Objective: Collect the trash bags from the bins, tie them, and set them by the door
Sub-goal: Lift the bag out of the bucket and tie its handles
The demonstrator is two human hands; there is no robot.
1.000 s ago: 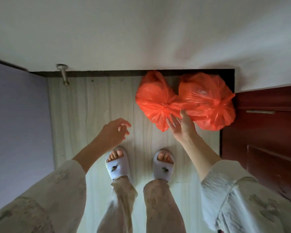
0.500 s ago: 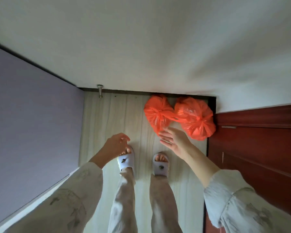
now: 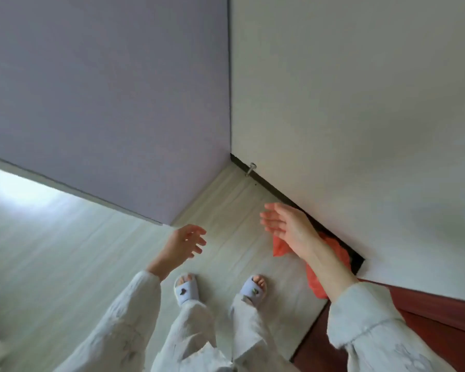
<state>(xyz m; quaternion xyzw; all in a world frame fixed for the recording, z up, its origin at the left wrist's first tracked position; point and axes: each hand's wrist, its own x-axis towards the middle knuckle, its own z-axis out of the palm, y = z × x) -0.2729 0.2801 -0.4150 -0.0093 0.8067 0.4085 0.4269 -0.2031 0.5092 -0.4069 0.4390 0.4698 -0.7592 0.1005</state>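
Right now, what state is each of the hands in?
Left hand: open, fingers loosely spread, holding nothing.
Right hand: open, fingers straight, holding nothing; the orange bags lie below it.

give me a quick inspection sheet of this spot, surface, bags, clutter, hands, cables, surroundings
surface: pale wood-look floor, bare where visible
job's things: orange trash bags on the floor against the white wall, next to the dark red door; mostly hidden behind the right forearm, so knots and count cannot be told
clutter: nothing seen
hands: left hand loosely spread, holding nothing; right hand flat with fingers straight, holding nothing, above the bags
cables: nothing seen
surroundings: lilac panel at left; metal door stopper on the baseboard; person stands in pale slippers
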